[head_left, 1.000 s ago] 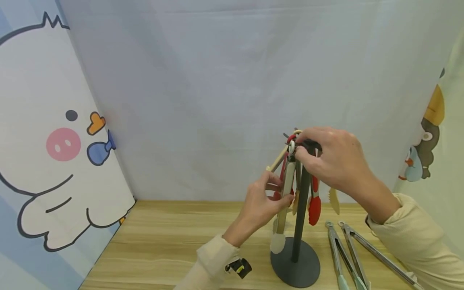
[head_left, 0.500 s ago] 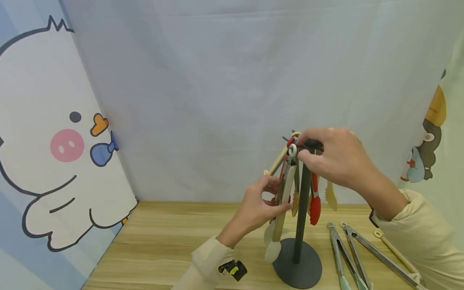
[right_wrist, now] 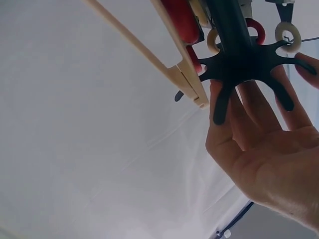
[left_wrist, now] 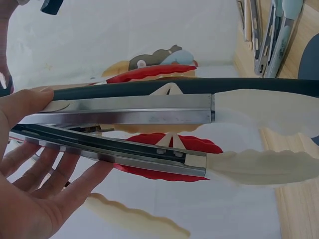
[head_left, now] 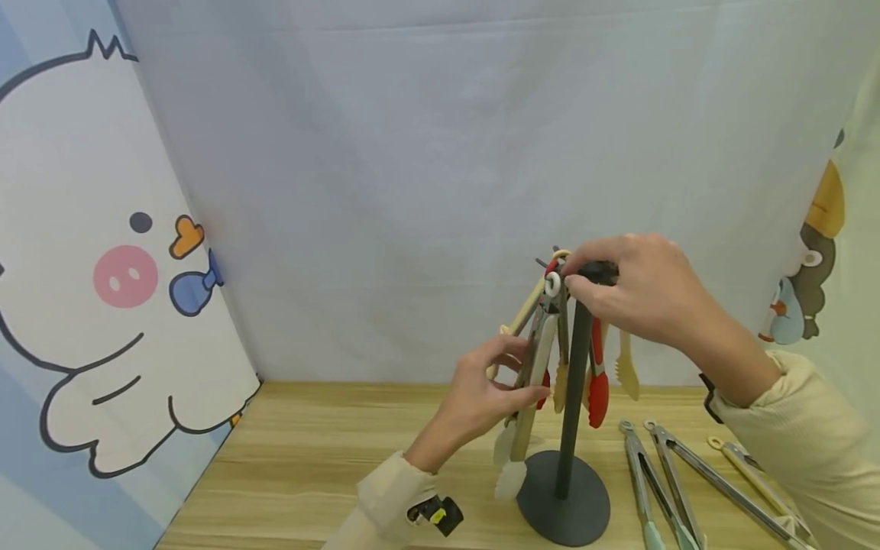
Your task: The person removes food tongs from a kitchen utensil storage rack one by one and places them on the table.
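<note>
My left hand (head_left: 484,393) holds a pair of metal kitchen tongs (head_left: 543,351) with white scalloped tips, thumb on one arm and fingers under the other. In the left wrist view the tongs' arms (left_wrist: 149,107) stand spread. The white hanging ring (head_left: 553,284) sits at the hooks of a dark utensil rack (head_left: 574,412), right by my right fingertips. My right hand (head_left: 642,294) grips the rack's top; the right wrist view shows its fingers behind the hooked crown (right_wrist: 244,64). Red-tipped tongs (head_left: 598,397) and cream tongs (head_left: 627,370) hang from the rack.
The rack's round base (head_left: 564,516) stands on the wooden table (head_left: 309,458). To its right lie mint-tipped tongs (head_left: 639,481), long metal tongs (head_left: 729,489) and cream-handled tongs (head_left: 756,477). A pale curtain (head_left: 385,191) hangs behind.
The tongs' lower ends have swung left and their white tips have spread apart as my left hand shifted slightly left and down. My right hand stays at the rack's top.
</note>
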Motion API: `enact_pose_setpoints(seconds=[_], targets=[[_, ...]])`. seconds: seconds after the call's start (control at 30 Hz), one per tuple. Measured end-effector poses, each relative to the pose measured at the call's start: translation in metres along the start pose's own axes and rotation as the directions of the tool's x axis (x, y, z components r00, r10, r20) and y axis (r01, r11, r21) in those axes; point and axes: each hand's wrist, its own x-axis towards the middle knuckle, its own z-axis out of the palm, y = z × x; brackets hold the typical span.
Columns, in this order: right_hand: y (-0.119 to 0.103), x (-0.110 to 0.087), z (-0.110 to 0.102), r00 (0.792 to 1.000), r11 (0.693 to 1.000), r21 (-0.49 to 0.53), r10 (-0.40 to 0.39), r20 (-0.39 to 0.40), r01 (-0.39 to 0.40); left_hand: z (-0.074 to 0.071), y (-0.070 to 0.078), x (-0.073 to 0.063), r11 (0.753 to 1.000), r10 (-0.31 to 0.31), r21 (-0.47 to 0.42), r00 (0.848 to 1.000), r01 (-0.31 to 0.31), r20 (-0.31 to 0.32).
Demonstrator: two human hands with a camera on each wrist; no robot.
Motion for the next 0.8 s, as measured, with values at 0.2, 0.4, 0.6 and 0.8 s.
enact_pose_setpoints(seconds=[0.2,0.4,0.6,0.8], targets=[[0.001,0.001,-0.001,1.000,1.000,-0.013,0.000,0.005,0.000,-0.004,0.003,-0.003,1.000,0.002,0.024,0.999,-0.001,-0.039],[0.003,0.001,0.001,1.000,1.000,-0.012,0.004,-0.003,-0.004,-0.008,0.026,-0.008,0.999,-0.017,0.034,0.998,0.019,-0.063],[0.003,0.001,0.001,1.000,1.000,-0.021,0.001,-0.001,-0.001,-0.013,0.049,-0.015,0.998,-0.042,0.040,0.997,0.045,-0.065],[0.004,0.001,0.003,1.000,1.000,0.006,-0.020,-0.006,0.020,-0.018,0.051,-0.019,0.996,-0.080,0.042,0.994,0.084,-0.076]])
